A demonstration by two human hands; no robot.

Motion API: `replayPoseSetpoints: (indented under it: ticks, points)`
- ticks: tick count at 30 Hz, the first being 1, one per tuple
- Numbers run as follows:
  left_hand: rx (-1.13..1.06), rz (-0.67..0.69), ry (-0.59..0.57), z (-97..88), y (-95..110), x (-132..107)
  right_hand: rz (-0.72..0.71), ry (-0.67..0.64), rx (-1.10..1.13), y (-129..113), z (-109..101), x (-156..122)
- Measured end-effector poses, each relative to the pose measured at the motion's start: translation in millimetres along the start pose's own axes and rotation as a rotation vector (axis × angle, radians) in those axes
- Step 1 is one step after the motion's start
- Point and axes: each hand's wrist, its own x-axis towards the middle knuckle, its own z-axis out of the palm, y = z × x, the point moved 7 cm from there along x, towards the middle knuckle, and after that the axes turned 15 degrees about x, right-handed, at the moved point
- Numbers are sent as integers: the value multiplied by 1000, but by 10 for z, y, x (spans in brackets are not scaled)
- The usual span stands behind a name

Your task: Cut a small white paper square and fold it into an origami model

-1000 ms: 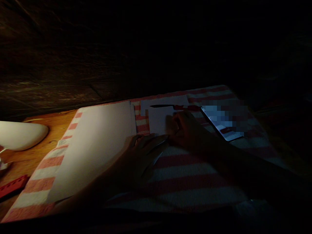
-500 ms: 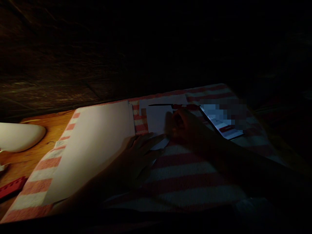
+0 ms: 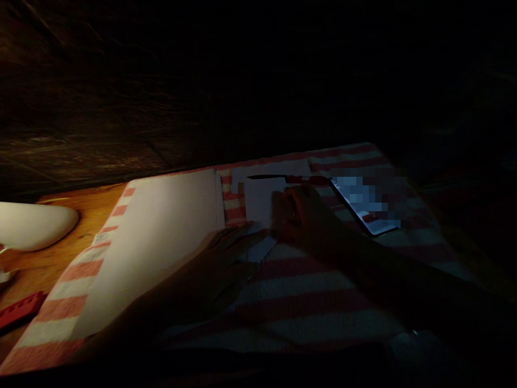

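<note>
The scene is very dark. My left hand (image 3: 230, 253) lies flat with fingers stretched out on a small white paper piece (image 3: 258, 249) on a red-and-white striped cloth (image 3: 315, 291). My right hand (image 3: 301, 215) is curled just right of it, fingers pressed at the edge of a small white sheet (image 3: 260, 202); what it pinches is too dark to make out. A red-handled knife (image 3: 283, 177) lies beyond the hands. A large white sheet (image 3: 161, 237) lies to the left.
A lit phone (image 3: 365, 202) rests on the cloth at the right. A white rounded object (image 3: 34, 223) sits on the wooden table (image 3: 76, 215) at far left. A red flat object (image 3: 20, 310) lies near the left edge. Dark wall behind.
My left hand has slid slightly left and back, uncovering more of the small paper piece. My right hand stays almost in place by the small sheet.
</note>
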Motion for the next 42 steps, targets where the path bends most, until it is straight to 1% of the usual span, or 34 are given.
replayPoseSetpoints:
  ticks: [3,6,11,15,17,22,25,29,33,37,42]
  points:
    - [19,-7,25,-31,25,38,-14,-13,-47,-106,44,-69]
    - [42,16,26,-31,56,71,-29,-27,-54,-154,80,-98]
    - [60,30,-12,18,34,45,-11,6,3,-31,46,-56]
    - [2,50,-16,9,-37,-36,29,6,98,103,-6,17]
    - [-59,67,26,-58,-64,-62,34,0,135,123,-27,50]
    - [-92,29,2,-157,-99,-44,39,-17,198,107,-48,88]
    - [-102,29,12,-166,-96,-41,48,-38,214,117,-44,95]
    - [-114,33,37,-100,-141,-69,36,-60,196,156,-40,106]
    - [-133,55,54,-33,-183,-100,15,-31,223,210,-48,118]
    - [-163,63,76,-47,-187,-114,15,-5,170,248,-50,120]
    - [-144,31,52,-85,-174,-77,18,-5,117,227,-34,83]
